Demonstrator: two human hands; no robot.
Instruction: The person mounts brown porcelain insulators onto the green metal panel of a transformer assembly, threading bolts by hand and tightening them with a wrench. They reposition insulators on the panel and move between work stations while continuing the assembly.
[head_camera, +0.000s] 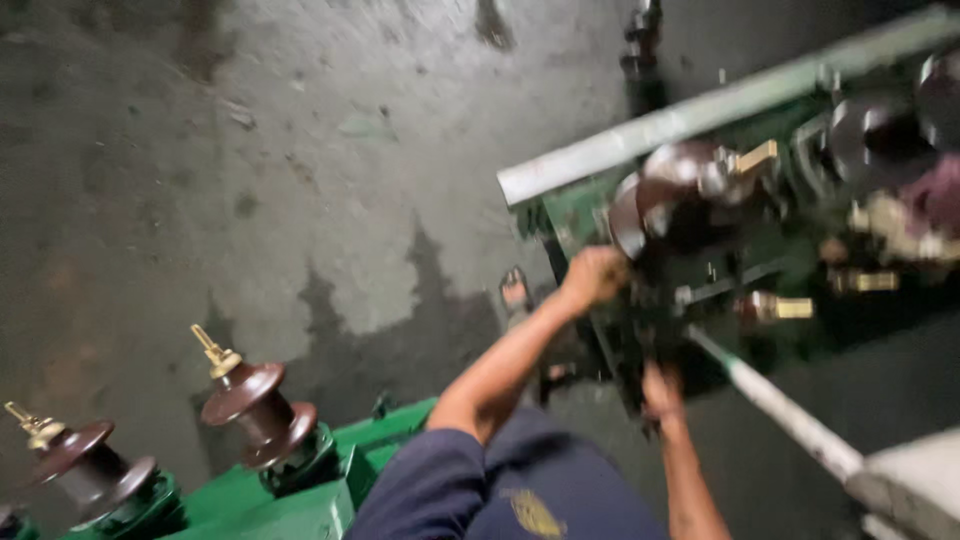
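Left hand fisted against green frame, just under brown insulator; what it grips blurred, cannot tell. Right hand lower on the same frame, grip not discernible. Second green housing at bottom left carrying two brown bushings. Stained concrete floor beyond.

The scene is dim, with soft light on the grey floor at upper left and darkness toward the corners. Motion blur smears everything, worst at right, where the green machine loses detail. Pale glare streaks its brown insulators.
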